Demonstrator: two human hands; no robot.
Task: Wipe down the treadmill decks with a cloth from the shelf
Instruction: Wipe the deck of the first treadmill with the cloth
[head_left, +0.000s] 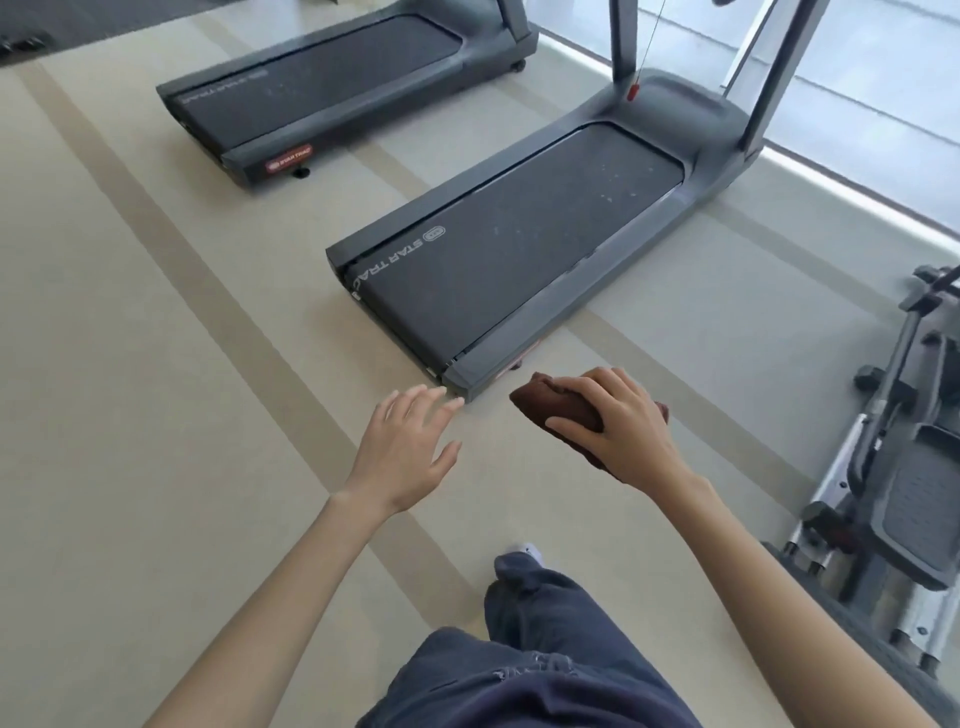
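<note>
From the head view, the right hand (618, 421) grips a bunched brown cloth (550, 410), held in the air just short of the near treadmill's (519, 249) rear corner. The left hand (410, 447) hangs beside it, fingers spread and empty. A second treadmill (322, 88) stands farther left on the beige floor (130, 364).

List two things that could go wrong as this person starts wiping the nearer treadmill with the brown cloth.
1. The cloth is bunched in the right hand; wiped that way it may miss the pale specks far up the nearer treadmill.
2. Stepping forward, a foot could catch the deck's raised rear corner, possibly causing a stumble.
</note>
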